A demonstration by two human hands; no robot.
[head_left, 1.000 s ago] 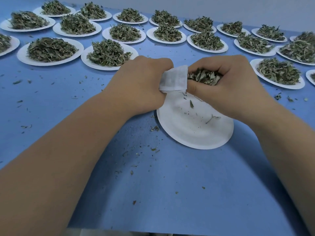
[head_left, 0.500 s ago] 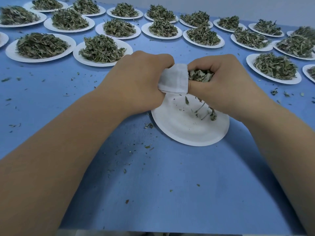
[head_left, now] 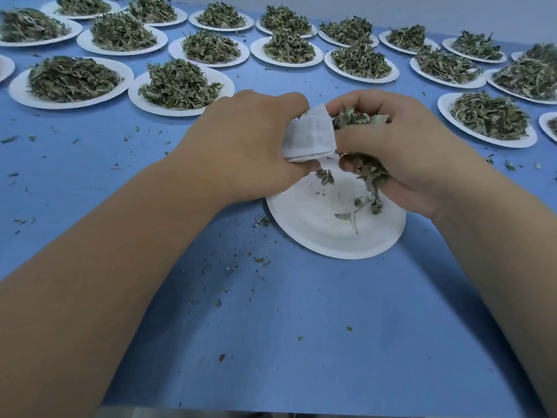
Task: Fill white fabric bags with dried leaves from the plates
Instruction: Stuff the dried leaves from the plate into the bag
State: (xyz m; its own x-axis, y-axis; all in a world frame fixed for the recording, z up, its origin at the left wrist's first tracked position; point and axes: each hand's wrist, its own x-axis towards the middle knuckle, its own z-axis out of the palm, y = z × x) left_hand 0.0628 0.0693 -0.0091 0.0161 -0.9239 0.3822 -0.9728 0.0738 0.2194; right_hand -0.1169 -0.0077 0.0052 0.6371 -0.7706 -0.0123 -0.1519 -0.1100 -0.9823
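My left hand (head_left: 250, 143) grips a small white fabric bag (head_left: 313, 137) above a white paper plate (head_left: 313, 230). My right hand (head_left: 404, 152) holds a handful of dried leaves (head_left: 358, 119) right against the bag's right side. More leaves spill from under its fingers toward the plate. A few loose leaves and stems (head_left: 349, 217) lie on the plate, which is otherwise nearly bare. The bag's opening is hidden between my hands.
Several white plates heaped with dried leaves stand in rows across the far part of the blue table, such as one (head_left: 180, 84) at the left and one (head_left: 488, 119) at the right. Leaf crumbs are scattered over the blue cloth (head_left: 271, 327). The table's near edge runs along the bottom.
My right hand has loosened, and leaves now hang and drop from under its fingers onto the plate. The bag has tilted a little in my left hand.
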